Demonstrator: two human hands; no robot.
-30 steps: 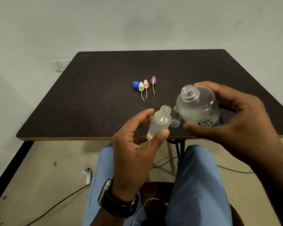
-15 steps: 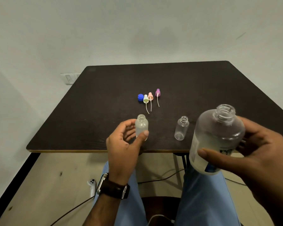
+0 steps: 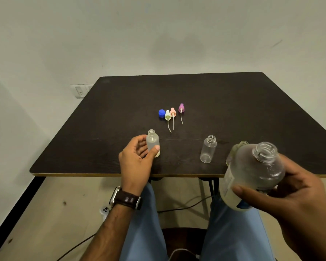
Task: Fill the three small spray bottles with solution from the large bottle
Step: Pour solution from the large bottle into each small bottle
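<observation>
Dark wood-grain counter [image 3: 233,110] filled most of my view against a pale wall, and I worked through it from my lap outward. Nearest me, my right hand [image 3: 297,196] was wrapped around the large bottle [image 3: 252,174], held upright off the near edge of the counter, its mouth open and some liquid low inside. My left hand [image 3: 137,159] reached over the counter edge, with thumb and fingers curled around the first small bottle [image 3: 153,143], which stood on the counter and looked cloudy, as if it held solution. To the right stood a second small bottle [image 3: 208,149], clear and, as far as I could judge, empty. A third small bottle [image 3: 236,149] was mostly hidden behind the large bottle, so I could not tell its fill. Farther back lay the blue cap [image 3: 161,113] and three spray heads [image 3: 173,112], cream, pink and purple, with their dip tubes trailing toward me. I judged one bottle done, at least one left to pour, and all three sprayers unfitted, so the job stood roughly a third along.
</observation>
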